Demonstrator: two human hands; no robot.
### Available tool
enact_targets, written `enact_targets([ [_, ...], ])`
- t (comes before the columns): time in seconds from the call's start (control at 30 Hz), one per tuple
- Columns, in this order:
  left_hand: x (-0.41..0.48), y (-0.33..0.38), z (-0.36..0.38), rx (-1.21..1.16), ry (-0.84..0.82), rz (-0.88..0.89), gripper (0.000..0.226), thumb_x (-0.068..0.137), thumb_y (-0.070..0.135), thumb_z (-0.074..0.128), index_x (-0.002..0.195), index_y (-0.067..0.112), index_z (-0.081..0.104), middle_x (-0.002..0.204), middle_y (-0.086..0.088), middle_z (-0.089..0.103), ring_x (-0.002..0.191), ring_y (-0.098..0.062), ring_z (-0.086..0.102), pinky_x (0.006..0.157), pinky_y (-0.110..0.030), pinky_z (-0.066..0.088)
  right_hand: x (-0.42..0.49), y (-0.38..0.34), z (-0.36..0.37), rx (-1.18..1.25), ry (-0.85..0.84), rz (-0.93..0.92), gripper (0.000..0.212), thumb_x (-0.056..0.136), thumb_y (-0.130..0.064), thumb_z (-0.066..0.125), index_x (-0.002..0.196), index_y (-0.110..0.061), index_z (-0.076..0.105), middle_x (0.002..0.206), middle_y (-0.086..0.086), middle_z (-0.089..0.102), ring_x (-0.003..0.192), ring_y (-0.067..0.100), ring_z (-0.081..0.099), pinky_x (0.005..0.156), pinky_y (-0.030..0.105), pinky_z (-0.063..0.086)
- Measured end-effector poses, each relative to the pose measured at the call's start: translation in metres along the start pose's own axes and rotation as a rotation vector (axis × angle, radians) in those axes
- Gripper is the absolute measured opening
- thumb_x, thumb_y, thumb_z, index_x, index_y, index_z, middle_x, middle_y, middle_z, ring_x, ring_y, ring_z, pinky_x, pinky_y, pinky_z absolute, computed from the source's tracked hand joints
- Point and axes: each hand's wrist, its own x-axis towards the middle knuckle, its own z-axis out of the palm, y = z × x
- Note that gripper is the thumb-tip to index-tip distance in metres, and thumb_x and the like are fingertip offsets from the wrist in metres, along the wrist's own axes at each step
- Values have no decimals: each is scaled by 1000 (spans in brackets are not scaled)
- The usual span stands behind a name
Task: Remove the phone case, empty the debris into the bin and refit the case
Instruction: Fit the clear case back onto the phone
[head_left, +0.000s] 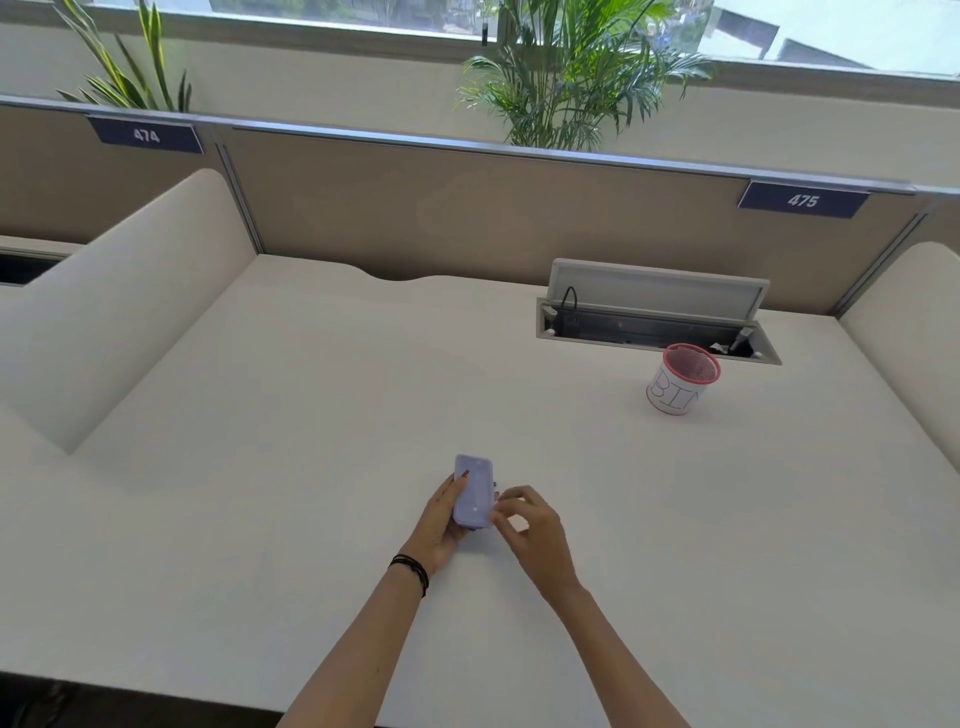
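Lilac phone case (473, 492) held over mid-counter (311, 415).
Gripped along one edge by left hand (441, 525), pinched at the other by right hand (530, 525); pink-rimmed bin (680, 382) well apart, beside open cable tray (654, 317), nothing between.

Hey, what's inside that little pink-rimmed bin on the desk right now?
Only pink mesh wall shows through the open top of the bin. Its bottom is hidden by the near wall and paper label, so whether any debris lies inside cannot be told.
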Motion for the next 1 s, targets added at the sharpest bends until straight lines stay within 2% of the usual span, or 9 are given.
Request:
enact_targets([
  [0.07, 0, 0, 1, -24, 10, 1, 45, 92, 37, 48, 126, 9, 55, 107, -8, 72, 95, -21, 69, 72, -30, 58, -2, -3, 4, 279, 76, 267, 12, 87, -20, 63, 95, -12, 68, 95, 6, 63, 75, 11, 66, 52, 32, 59],
  [0.17, 0, 2, 8, -36, 19, -13, 42, 94, 35, 44, 124, 8, 54, 106, -9, 72, 98, -21, 67, 79, -33, 57, -7, -7, 11, 567, -56, 541, 24, 89, -30, 61, 109, -18, 57, 88, 15, 69, 70, 22, 70, 53, 37, 59],
  [0.33, -3, 1, 14, -80, 23, -32, 39, 94, 39, 45, 119, 12, 58, 102, -8, 75, 95, -20, 70, 74, -30, 58, -4, -12, 18, 695, 14, 589, 19, 90, -23, 60, 105, -13, 54, 85, 17, 72, 69, 21, 71, 54, 31, 58],
  [0.47, -3, -3, 17, -125, 6, -6, 40, 95, 37, 42, 127, 14, 51, 123, -15, 63, 100, -19, 68, 79, -30, 59, -1, -10, 17, 659, 41, 612, 20, 91, -16, 59, 98, 2, 55, 78, 19, 69, 63, 19, 68, 57, 30, 59],
  [0.63, -5, -7, 23, -156, 0, 35, 46, 97, 37, 39, 135, 13, 44, 131, -19, 56, 108, -25, 62, 86, -35, 57, -2, -10, 13, 672, -2, 615, 27, 90, -21, 61, 104, 0, 52, 81, 16, 69, 68, 19, 69, 58, 35, 60],
  [0.73, -7, -7, 29, -121, 45, 36, 43, 95, 38, 44, 133, 18, 47, 127, -15, 59, 110, -29, 60, 73, -34, 59, 0, -14, 12, 677, -56, 603, 38, 82, -25, 70, 107, -6, 49, 86, 16, 71, 69, 21, 71, 57, 34, 60],
  [0.8, -6, -5, 33, -109, 78, 30, 39, 93, 38, 50, 127, 20, 52, 120, -11, 62, 108, -29, 61, 70, -34, 57, 0, -15, 14, 682, -31, 602, 40, 81, -22, 72, 108, -6, 48, 86, 17, 71, 66, 21, 71, 56, 32, 59],
  [0.93, -2, 5, 42, -89, 213, -28, 26, 92, 40, 48, 102, 18, 57, 92, -7, 58, 79, -18, 59, 73, -31, 51, -3, -11, 15, 662, 17, 591, 32, 85, -14, 67, 108, -3, 47, 81, 16, 71, 63, 20, 70, 57, 32, 59],
  [1.0, -1, 7, 44, -80, 242, -11, 24, 82, 38, 61, 94, 18, 57, 84, -6, 53, 72, -13, 57, 73, -27, 49, -5, -9, 16, 626, 4, 575, 29, 86, -13, 65, 105, -2, 47, 79, 16, 71, 64, 20, 70, 57, 32, 59],
])
